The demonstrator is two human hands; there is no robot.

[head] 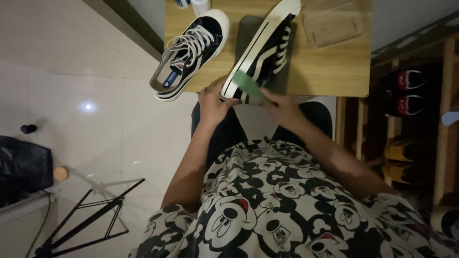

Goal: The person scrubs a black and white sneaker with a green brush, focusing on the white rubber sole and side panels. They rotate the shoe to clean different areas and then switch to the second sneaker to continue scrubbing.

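A seated person in a cartoon-print shirt (267,210) works over a small wooden worktop (330,71), seen from above. The left hand (213,102) grips the heel end of a black canvas sneaker (265,48) with a white rubber sole, a pale side stripe and white laces; the shoe lies tipped on its side, heel overhanging the worktop's near edge, toe pointing to the far edge. It rests on a dark mat (248,28) near the worktop's middle. The right hand (282,106) is closed around a green, flat cleaning pad or brush (248,85), pressed against the white sole at the heel; the tool is blurred, so its exact kind cannot be told.

The matching second sneaker (191,52), laces loose and insole showing, sits upright at the worktop's left edge, its heel hanging over the near-left corner, apart from the first shoe. A clear plastic lid or tray (332,24) lies at the far-right corner. A wooden shoe rack (406,100) holding red-trimmed and yellow footwear stands right of the worktop. On the glossy tiled floor (119,134) at lower left, a black folding stand (91,215).
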